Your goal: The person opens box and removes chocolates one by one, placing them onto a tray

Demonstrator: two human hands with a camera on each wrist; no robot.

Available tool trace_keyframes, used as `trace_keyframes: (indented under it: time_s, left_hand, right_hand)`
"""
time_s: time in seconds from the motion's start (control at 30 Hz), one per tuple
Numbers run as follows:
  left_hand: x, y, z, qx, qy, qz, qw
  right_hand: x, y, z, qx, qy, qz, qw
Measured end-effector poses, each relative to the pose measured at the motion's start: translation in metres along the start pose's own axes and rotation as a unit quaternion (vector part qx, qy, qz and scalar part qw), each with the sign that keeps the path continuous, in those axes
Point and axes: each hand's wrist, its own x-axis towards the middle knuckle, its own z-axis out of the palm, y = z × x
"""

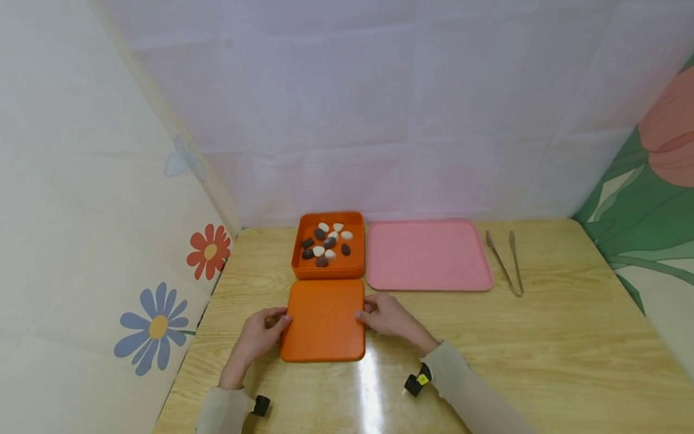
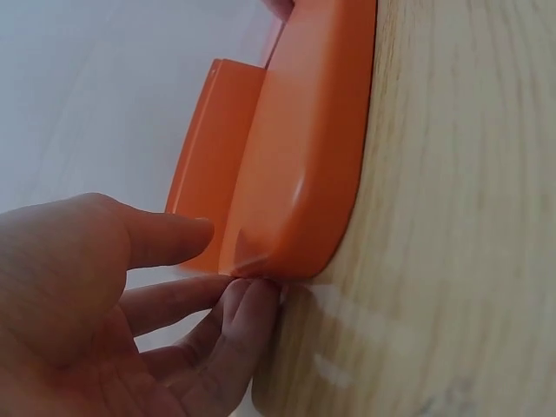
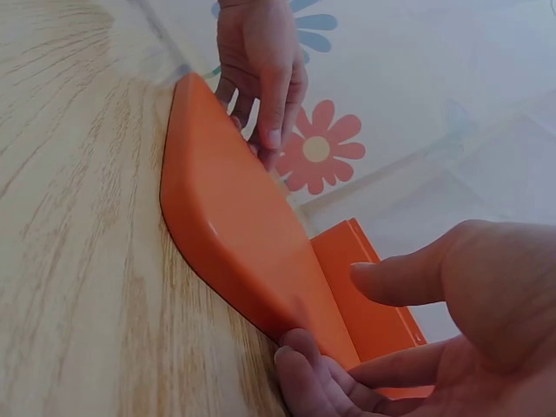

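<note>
An orange square lid (image 1: 323, 322) lies flat side up on the wooden table, right in front of an orange box (image 1: 355, 272). Several black, white and brownish stones (image 1: 329, 242) are in the box. At the lid's left edge is my left hand (image 1: 261, 333), its fingertips (image 2: 252, 304) low against the side and its thumb raised over the top. My right hand (image 1: 391, 316) mirrors it on the right edge, with fingertips (image 3: 300, 352) at the lid's side and the thumb held apart from the fingers.
A pink tray (image 1: 428, 256) stands to the right of the box, near the back wall. Farther right, metal tongs (image 1: 509, 268) lie spread on the table (image 1: 542, 349). Cloth with printed flowers (image 1: 157, 328) hangs along the left side.
</note>
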Motion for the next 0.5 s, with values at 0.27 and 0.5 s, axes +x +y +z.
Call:
trace_keyframes:
  time_s: [0.27, 0.5]
  left_hand:
    - [-0.0004, -0.0031, -0.0006, -0.042, -0.014, -0.016, 0.9989]
    - [0.0001, -0.0020, -0.0025, -0.064, -0.024, -0.013, 0.9976]
  right_hand:
    - [-0.0004, -0.0025, -0.0018, 0.008, -0.012, -0.001, 0.9999]
    - [-0.0016, -0.0023, -0.0029, 0.016, -0.012, 0.010, 0.9998]
